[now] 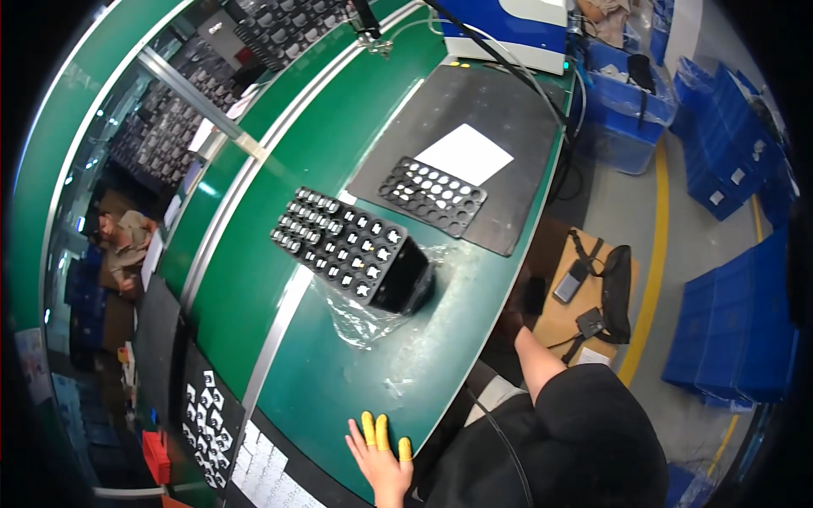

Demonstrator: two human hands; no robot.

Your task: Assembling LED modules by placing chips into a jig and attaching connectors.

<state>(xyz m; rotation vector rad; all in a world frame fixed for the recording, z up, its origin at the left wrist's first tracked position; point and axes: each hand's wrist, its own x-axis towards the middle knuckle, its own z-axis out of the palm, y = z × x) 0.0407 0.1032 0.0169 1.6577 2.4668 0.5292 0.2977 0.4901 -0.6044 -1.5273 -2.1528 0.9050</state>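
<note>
My left hand (pixel 383 461) lies at the near edge of the green table (pixel 339 389), fingers spread, yellow finger cots on several fingertips. It holds nothing. My right hand (pixel 511 324) is low beside the table's right edge, in deep shadow, so its fingers and anything in them cannot be made out. Ahead of my left hand stands a tall stack of black trays (pixel 405 284), its top pockets filled with small black and silver parts. Crumpled clear plastic film (pixel 360 326) lies under and around the stack. Beyond it, a flat black tray (pixel 415 218) with round pockets rests partly on a dark mat (pixel 500 216).
White paper (pixel 466 154) lies on the mat, before a blue-and-white machine (pixel 508 34). To the right, a cardboard surface (pixel 550 296) bears a phone (pixel 571 281) and a black strap. Blue bins (pixel 720 322) line the floor. At left are small parts (pixel 207 427) and another person (pixel 127 241).
</note>
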